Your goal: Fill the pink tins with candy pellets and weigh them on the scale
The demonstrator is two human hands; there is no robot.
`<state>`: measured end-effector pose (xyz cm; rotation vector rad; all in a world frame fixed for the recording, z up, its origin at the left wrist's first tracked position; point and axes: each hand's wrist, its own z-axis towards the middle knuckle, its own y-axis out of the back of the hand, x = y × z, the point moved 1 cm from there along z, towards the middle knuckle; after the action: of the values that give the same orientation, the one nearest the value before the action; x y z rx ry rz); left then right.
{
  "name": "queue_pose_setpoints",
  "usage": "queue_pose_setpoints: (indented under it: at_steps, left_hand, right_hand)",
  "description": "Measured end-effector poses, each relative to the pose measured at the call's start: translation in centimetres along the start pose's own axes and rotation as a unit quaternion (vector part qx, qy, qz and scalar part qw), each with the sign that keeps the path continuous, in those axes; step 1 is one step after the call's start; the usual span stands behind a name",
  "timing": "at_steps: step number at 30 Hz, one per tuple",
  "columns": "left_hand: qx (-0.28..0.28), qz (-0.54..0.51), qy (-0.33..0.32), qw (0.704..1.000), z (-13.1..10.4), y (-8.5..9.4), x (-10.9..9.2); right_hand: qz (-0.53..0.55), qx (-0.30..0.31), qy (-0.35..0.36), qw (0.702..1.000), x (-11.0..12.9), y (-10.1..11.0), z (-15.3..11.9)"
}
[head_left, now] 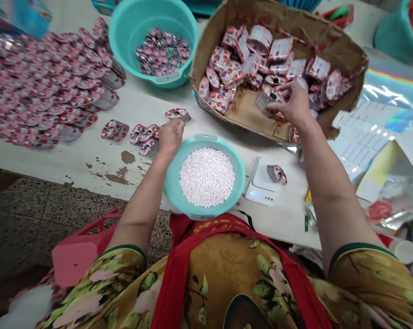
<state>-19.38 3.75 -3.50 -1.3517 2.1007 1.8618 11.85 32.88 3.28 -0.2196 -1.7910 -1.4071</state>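
My left hand [172, 137] is closed above the table between a few small red-and-pink printed packets [145, 137] and the basin; anything inside its fingers is hidden. A single printed packet [177, 114] lies just beyond its knuckles. My right hand [293, 103] reaches into a cardboard box [247, 119] of similar printed packets [232, 73], fingers curled around a packet [275, 96] near the box's front. Between my forearms, a turquoise basin [239, 167] holds small white tablets [207, 177]. Right of it, one packet [276, 174] rests on a white digital scale [259, 194].
A large heap of printed packets [48, 87] covers the table's left. Behind stands a turquoise tub [124, 27] of small pink-and-silver pieces [163, 52]. Papers [360, 123] and clear plastic lie at right. A red stool [79, 256] stands below the table's front edge.
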Motion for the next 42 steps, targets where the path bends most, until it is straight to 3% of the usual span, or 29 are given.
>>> queue_pose_setpoints:
  at_steps: [1, 3, 5, 8, 12, 16, 19, 22, 24, 28, 31, 34, 38, 42]
  left_hand:
    - [0.017, 0.017, -0.009, 1.0, -2.4, -0.7, -0.1]
    - [0.103, 0.074, -0.019, 0.992, -7.5, -2.7, -0.3]
    - [0.164, 0.117, -0.013, 0.979, -12.0, -5.0, -0.8]
    - [0.194, 0.119, 0.045, 0.973, -16.7, -8.4, -2.3]
    - [0.235, 0.056, 0.047, 0.969, -19.4, -11.2, -5.2]
    - [0.229, -0.053, 0.026, 0.972, -19.4, -12.2, -5.6]
    - [0.212, -0.218, 0.082, 0.949, -18.5, -11.8, -4.1]
    - [0.187, -0.449, 0.189, 0.853, -17.9, -9.9, -2.7]
    - [0.162, -0.557, 0.208, 0.788, -17.8, -7.8, -2.8]
    - [0.113, -0.67, 0.13, 0.722, -17.7, -4.0, -5.0]
    - [0.047, -0.727, 0.085, 0.68, -17.5, -3.1, -6.9]
    - [-0.035, -0.742, 0.075, 0.665, -17.0, -3.6, -7.8]
    - [-0.108, -0.718, 0.115, 0.678, -16.1, -4.2, -7.8]
    - [-0.107, -0.708, 0.131, 0.685, -15.4, -4.3, -8.2]
  right_hand:
    - [0.054, -0.015, 0.015, 0.998, 1.2, 1.2, -1.7]
    - [0.151, -0.036, 0.034, 0.987, 3.8, 2.8, -6.1]
    - [0.243, -0.067, 0.04, 0.967, 5.9, 2.8, -11.0]
    - [0.324, -0.075, -0.021, 0.943, 7.5, 0.6, -17.7]
    - [0.312, -0.043, -0.138, 0.939, 7.5, -3.6, -23.1]
    - [0.345, 0.009, -0.226, 0.911, 8.0, -6.5, -25.5]
    - [0.351, 0.046, -0.249, 0.901, 8.7, -7.6, -26.6]
    - [0.315, 0.081, -0.225, 0.918, 9.2, -8.4, -27.1]
    - [0.271, 0.098, -0.189, 0.939, 9.5, -9.2, -27.3]
    - [0.184, 0.136, -0.093, 0.969, 10.6, -11.8, -27.7]
    - [0.161, 0.167, -0.065, 0.97, 11.6, -14.0, -28.0]
    - [0.142, 0.176, -0.08, 0.971, 12.6, -15.5, -28.1]
    - [0.133, 0.162, -0.094, 0.973, 13.3, -15.9, -27.7]
    - [0.105, 0.144, -0.1, 0.979, 13.6, -15.8, -27.4]
